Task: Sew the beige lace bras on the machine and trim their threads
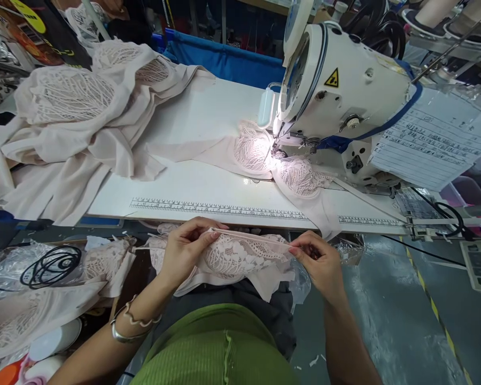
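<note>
Over my lap I hold a pale pink lace garment piece (pixel 240 259) stretched between both hands. My left hand (pixel 186 248) pinches its upper left edge, fingers closed on the trim. My right hand (pixel 320 262) pinches the right end of the same edge. Another pink lace piece (pixel 260 152) lies under the needle of the white sewing machine (pixel 344 91), lit by its lamp, untouched by either hand.
A heap of pink lace garments (pixel 76 117) covers the left of the white table (pixel 200 187), which has a printed ruler (pixel 220 209) along its front edge. More pink pieces and a black cable coil (pixel 50 264) lie lower left. A paper sheet (pixel 433 139) hangs at the machine's right.
</note>
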A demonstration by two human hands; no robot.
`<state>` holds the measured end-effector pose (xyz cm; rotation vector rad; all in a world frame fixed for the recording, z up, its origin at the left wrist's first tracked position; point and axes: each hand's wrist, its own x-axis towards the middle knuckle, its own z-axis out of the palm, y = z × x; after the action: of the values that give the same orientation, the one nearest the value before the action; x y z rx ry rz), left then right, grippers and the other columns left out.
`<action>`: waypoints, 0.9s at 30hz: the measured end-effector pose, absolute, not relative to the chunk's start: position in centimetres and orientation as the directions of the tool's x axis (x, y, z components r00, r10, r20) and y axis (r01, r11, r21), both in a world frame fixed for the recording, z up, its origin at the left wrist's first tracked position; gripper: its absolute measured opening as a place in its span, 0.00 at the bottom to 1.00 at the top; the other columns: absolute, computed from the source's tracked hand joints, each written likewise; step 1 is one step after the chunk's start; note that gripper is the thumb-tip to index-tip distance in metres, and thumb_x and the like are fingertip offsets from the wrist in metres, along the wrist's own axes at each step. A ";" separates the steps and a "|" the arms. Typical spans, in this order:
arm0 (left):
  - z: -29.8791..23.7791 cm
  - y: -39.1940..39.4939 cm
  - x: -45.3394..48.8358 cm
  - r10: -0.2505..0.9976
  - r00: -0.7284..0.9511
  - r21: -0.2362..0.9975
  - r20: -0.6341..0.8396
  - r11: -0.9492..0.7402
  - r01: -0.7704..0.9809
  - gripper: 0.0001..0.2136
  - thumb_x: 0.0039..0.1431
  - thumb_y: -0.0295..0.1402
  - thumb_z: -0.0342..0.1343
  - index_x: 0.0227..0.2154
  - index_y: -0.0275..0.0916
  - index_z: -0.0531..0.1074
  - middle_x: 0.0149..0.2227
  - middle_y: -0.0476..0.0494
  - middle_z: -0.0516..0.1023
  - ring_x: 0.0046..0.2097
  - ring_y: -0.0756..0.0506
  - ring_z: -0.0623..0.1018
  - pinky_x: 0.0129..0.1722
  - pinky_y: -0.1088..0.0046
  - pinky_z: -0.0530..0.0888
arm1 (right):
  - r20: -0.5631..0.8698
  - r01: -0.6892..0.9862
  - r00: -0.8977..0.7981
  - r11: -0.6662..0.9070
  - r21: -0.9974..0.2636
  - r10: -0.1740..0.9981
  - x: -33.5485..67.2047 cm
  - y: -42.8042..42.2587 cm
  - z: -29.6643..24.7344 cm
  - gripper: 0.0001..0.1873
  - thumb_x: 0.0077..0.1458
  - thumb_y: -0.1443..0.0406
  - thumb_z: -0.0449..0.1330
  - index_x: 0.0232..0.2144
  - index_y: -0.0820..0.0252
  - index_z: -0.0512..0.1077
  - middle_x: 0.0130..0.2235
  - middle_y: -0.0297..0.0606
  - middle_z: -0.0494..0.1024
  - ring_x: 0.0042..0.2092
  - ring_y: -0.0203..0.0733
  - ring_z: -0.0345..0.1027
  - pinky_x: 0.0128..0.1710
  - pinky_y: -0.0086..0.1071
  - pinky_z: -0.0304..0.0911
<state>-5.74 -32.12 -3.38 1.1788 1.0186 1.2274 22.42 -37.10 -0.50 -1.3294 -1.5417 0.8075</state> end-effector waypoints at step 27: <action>0.0 -32.6 -0.2 0.744 0.623 0.964 0.239 -0.258 -0.062 0.09 0.66 0.30 0.55 0.28 0.36 0.71 0.32 0.45 0.72 0.35 0.49 0.72 0.36 0.76 0.68 | 0.151 0.311 -0.245 0.225 -0.923 0.958 21.2 -37.3 2.3 0.11 0.62 0.66 0.67 0.42 0.53 0.67 0.34 0.30 0.72 0.25 0.35 0.57 0.25 0.27 0.52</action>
<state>-0.25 -32.63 -0.01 1.6652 0.5692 0.8504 21.21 -37.30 2.28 -1.1910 -1.7112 1.0351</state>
